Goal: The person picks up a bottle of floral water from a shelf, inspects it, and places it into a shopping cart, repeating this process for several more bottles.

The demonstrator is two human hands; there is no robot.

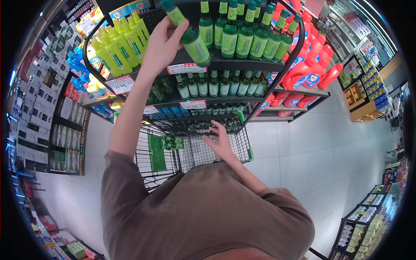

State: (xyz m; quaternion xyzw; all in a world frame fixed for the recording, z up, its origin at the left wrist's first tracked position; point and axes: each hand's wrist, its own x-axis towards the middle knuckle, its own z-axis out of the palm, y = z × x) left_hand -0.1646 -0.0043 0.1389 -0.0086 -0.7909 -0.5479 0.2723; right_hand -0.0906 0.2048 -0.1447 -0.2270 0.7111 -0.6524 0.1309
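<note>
1. The left hand (pixel 161 43) is raised to the top shelf (pixel 242 65) of a round display rack. It is closed around a green bottle (pixel 193 42), with the fingers over the bottle's shoulder and the thumb at the near side.
2. This held bottle is tilted, with its cap pointing up and to the left. It is at the front edge of the top shelf, just left of the row of standing green bottles (pixel 245 37) and just above a white price tag (pixel 186 68).
3. The right hand (pixel 221 141) is low, over the shopping cart (pixel 190 158). Its fingers are spread wide and it holds nothing. I cannot tell if the fingertips touch the wire of the cart or only hang above it.
4. Inside the cart, at the left part, several small green bottles (pixel 171 143) lie together, well apart from the right hand.
5. On the second shelf stands another row of smaller dark green bottles (pixel 216 86), with one more price tag (pixel 193 104) below it.
6. To the left of the held bottle stand yellow bottles (pixel 119 47), with a tag reading 22.90 (pixel 120 84) under them.
7. To the right of the rack stand red jugs (pixel 310 71) with blue and white labels.
8. The person wears a brown shirt (pixel 203 212). The floor (pixel 312 147) has pale tiles.
</note>
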